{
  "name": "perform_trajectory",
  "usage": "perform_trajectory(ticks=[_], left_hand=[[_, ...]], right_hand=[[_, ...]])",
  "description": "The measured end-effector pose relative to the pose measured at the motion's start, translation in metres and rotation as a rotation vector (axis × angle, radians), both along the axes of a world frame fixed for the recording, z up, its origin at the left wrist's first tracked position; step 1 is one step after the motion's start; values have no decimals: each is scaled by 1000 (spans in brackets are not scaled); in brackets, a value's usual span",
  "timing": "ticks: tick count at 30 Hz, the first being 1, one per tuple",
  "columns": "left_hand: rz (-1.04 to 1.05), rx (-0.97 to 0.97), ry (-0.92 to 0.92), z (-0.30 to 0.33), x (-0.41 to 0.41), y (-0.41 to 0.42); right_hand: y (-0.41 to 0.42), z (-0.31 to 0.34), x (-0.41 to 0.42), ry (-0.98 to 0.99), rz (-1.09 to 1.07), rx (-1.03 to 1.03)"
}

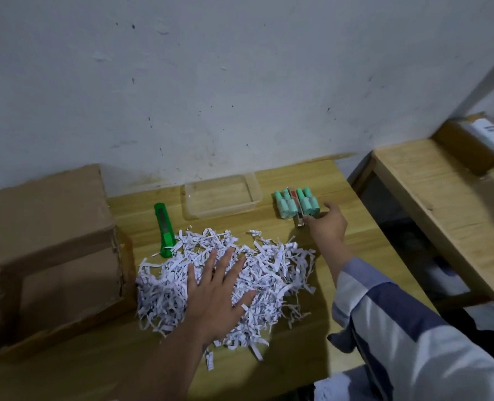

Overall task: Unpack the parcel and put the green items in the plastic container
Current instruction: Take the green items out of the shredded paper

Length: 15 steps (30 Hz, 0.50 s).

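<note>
An opened cardboard parcel [52, 256] lies on its side at the left of the wooden table [269, 357]. A heap of white shredded paper [269, 273] is spread in front of it. My left hand [219, 293] rests flat on the shreds with its fingers spread. The clear plastic container [254, 188] stands at the back, with nothing in it. To its right lies a cluster of mint-green items [296, 202] with a reddish piece among them. My right hand [328, 224] reaches to the cluster's near right edge, fingertips touching it.
A green utility knife [163, 227] lies between the parcel and the container. A second wooden table [442, 215] stands to the right across a gap and carries another taped parcel [477, 140]. A white wall rises behind.
</note>
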<state>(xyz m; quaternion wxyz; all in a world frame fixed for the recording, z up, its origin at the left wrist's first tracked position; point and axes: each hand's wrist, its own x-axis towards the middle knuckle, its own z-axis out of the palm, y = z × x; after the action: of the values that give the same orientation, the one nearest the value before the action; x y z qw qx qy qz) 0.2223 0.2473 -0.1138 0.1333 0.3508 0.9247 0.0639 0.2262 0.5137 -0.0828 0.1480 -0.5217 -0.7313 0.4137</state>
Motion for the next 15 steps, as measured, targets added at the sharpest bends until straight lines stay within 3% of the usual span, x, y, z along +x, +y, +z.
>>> perform_trajectory(ticks=[4,10,15], left_hand=[[5,-20,-23,4,0,0],[-5,-39,-34,4,1,1],[-19,-33,-59,4,0,1]], right_hand=[[-14,-3,20,-35,106,58],[-38,-6,53,-214,414,316],[-46,-2,66,-220,484,353]])
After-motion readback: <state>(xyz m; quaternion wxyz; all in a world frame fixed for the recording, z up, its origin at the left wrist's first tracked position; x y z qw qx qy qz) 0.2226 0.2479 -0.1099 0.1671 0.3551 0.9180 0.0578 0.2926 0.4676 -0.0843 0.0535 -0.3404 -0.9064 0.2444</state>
